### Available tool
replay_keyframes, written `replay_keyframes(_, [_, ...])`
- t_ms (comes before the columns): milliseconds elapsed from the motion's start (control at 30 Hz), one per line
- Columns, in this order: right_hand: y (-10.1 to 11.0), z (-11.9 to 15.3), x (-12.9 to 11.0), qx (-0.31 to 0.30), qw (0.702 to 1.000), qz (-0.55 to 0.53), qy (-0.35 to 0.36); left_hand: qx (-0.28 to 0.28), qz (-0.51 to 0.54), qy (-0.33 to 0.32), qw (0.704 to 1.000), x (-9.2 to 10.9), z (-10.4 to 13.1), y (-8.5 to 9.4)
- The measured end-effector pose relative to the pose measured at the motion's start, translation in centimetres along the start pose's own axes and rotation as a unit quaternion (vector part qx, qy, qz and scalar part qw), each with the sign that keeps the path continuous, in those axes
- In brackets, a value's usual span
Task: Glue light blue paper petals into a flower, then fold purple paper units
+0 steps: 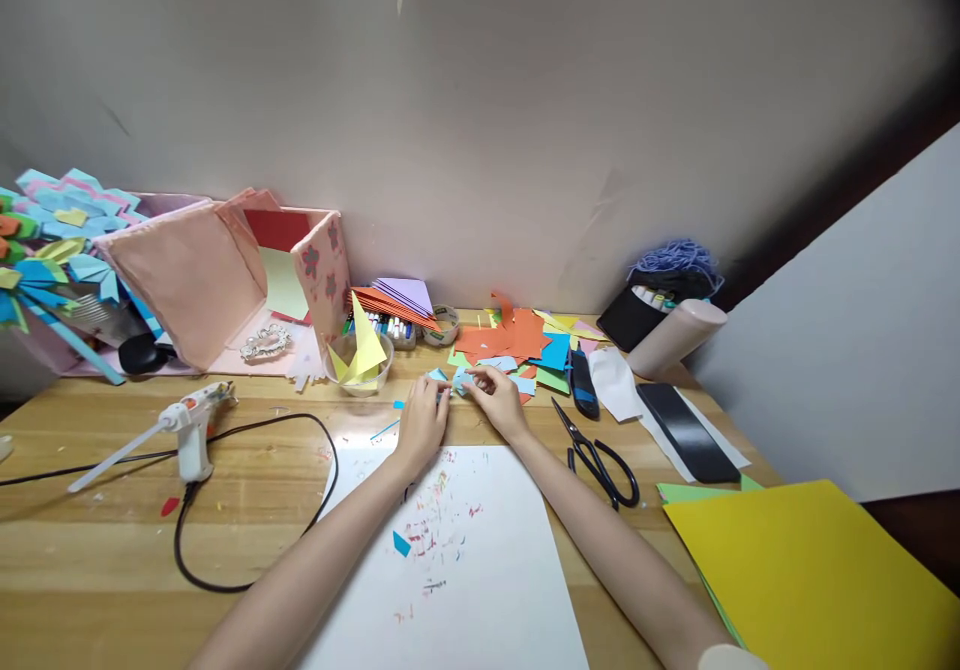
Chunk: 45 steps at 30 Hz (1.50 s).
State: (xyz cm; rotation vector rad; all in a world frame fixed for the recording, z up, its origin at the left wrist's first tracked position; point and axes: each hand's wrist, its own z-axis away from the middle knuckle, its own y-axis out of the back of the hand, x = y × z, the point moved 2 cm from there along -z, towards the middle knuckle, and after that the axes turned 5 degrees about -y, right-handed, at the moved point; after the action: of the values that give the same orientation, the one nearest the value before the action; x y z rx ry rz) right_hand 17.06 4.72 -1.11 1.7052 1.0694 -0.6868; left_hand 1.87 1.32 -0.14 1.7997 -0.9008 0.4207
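Observation:
My right hand (498, 402) is closed in a pinch on a light blue paper piece (461, 380). Close on its left, my left hand (422, 420) has its fingers bent together at the edge of a blue paper piece (437, 375); the fingertips partly hide their contact with it. Both hands are just beyond the top edge of a white sheet (495, 550) marked with colored smears. A small blue paper scrap (401, 544) lies on that sheet. Black-handled scissors (596, 460) rest to the right of my right forearm.
A glue gun (193, 435) with a looping black cord stands left. Behind are a pink box (172, 290), a clear bowl (375, 375) with yellow paper, a tape roll (444, 325) and orange paper (510, 335). Rightward lie a phone (686, 430), a pink cylinder (679, 338) and yellow sheets (817, 570).

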Motion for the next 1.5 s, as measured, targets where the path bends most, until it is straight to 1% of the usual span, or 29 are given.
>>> replay_keyframes(67, [0.5, 0.4, -1.0, 0.036, 0.998, 0.007, 0.055, -0.007, 0.082, 0.039, 0.996, 0.1, -0.2, 0.2])
replay_keyframes(100, [0.6, 0.7, -1.6, 0.047, 0.995, 0.011, 0.091, -0.018, 0.135, 0.073, 0.988, 0.0, -0.2, 0.2])
replay_keyframes(133, [0.6, 1.0, -2.1, 0.051, 0.99, 0.015, 0.129, -0.033, 0.193, 0.116, 0.974, 0.0, -0.2, 0.3])
replay_keyframes(200, [0.3, 1.8, -3.3, 0.039, 0.978, 0.02, 0.204, -0.065, 0.307, 0.197, 0.929, -0.2, 0.3, 0.6])
replay_keyframes(233, [-0.1, 2.3, -3.9, 0.027, 0.972, 0.024, 0.234, -0.074, 0.351, 0.222, 0.907, -0.2, 0.7, 1.0])
replay_keyframes(267, [-0.6, 2.7, -4.5, 0.012, 0.966, 0.026, 0.257, -0.077, 0.384, 0.232, 0.89, -0.3, 1.2, 1.5])
replay_keyframes(300, [-1.2, 3.1, -5.1, -0.005, 0.962, 0.026, 0.272, -0.075, 0.406, 0.23, 0.882, -0.3, 1.7, 2.3])
replay_keyframes(367, [-2.5, 3.9, -6.5, -0.048, 0.957, 0.02, 0.285, -0.054, 0.415, 0.213, 0.883, -0.6, 3.0, 4.4])
replay_keyframes(433, [-3.9, 4.6, -8.1, -0.111, 0.951, 0.0, 0.288, -0.02, 0.391, 0.208, 0.896, -1.0, 4.5, 7.0])
replay_keyframes(533, [-6.1, 5.4, -10.8, -0.21, 0.939, -0.044, 0.269, 0.05, 0.335, 0.233, 0.912, -1.9, 7.6, 11.4])
replay_keyframes(600, [-8.0, 5.6, -12.3, -0.251, 0.94, -0.074, 0.221, 0.096, 0.296, 0.249, 0.917, -2.8, 10.1, 14.1])
replay_keyframes(667, [-10.8, 5.6, -13.6, -0.281, 0.942, -0.099, 0.154, 0.151, 0.238, 0.243, 0.928, -3.8, 12.7, 16.5])
replay_keyframes(733, [-14.5, 5.7, -14.8, -0.302, 0.942, -0.116, 0.084, 0.236, 0.146, 0.227, 0.934, -5.0, 15.0, 18.6])
replay_keyframes(767, [-16.6, 5.8, -15.4, -0.303, 0.944, -0.121, 0.053, 0.284, 0.1, 0.219, 0.928, -5.6, 16.0, 19.6])
replay_keyframes(800, [-18.7, 5.9, -16.1, -0.305, 0.944, -0.12, 0.032, 0.33, 0.066, 0.218, 0.916, -6.3, 16.8, 20.4])
replay_keyframes(867, [-22.8, 6.1, -17.5, -0.296, 0.95, -0.101, 0.003, 0.403, 0.042, 0.242, 0.881, -8.0, 17.7, 21.8])
replay_keyframes(900, [-24.5, 6.2, -18.3, -0.288, 0.954, -0.083, -0.001, 0.427, 0.043, 0.259, 0.865, -8.8, 17.9, 22.5])
replay_keyframes(967, [-27.2, 6.4, -19.6, -0.249, 0.968, -0.035, -0.016, 0.442, 0.043, 0.283, 0.85, -10.5, 17.7, 23.6])
replay_keyframes(1000, [-28.1, 6.4, -20.0, -0.223, 0.974, -0.016, -0.035, 0.434, 0.039, 0.291, 0.852, -11.2, 17.5, 24.1])
replay_keyframes(1067, [-29.4, 6.4, -20.6, -0.204, 0.978, -0.007, -0.049, 0.417, 0.035, 0.297, 0.858, -12.6, 17.0, 24.9])
replay_keyframes(1167, [-30.0, 6.0, -20.6, -0.216, 0.975, -0.029, -0.041, 0.398, 0.019, 0.301, 0.866, -14.0, 16.4, 25.8])
replay_keyframes(1267, [-29.0, 5.5, -19.8, -0.234, 0.969, -0.072, -0.021, 0.393, -0.005, 0.3, 0.869, -14.4, 16.1, 26.0])
replay_keyframes(1367, [-26.4, 5.6, -18.5, -0.243, 0.963, -0.118, -0.012, 0.386, -0.021, 0.293, 0.874, -14.1, 16.1, 25.8])
replay_keyframes(1433, [-24.4, 6.5, -17.5, -0.28, 0.942, -0.182, -0.041, 0.373, -0.011, 0.292, 0.881, -13.9, 16.0, 25.3])
replay_keyframes(1500, [-22.4, 7.8, -16.6, -0.318, 0.924, -0.211, -0.029, 0.364, 0.031, 0.292, 0.884, -13.9, 15.9, 24.8])
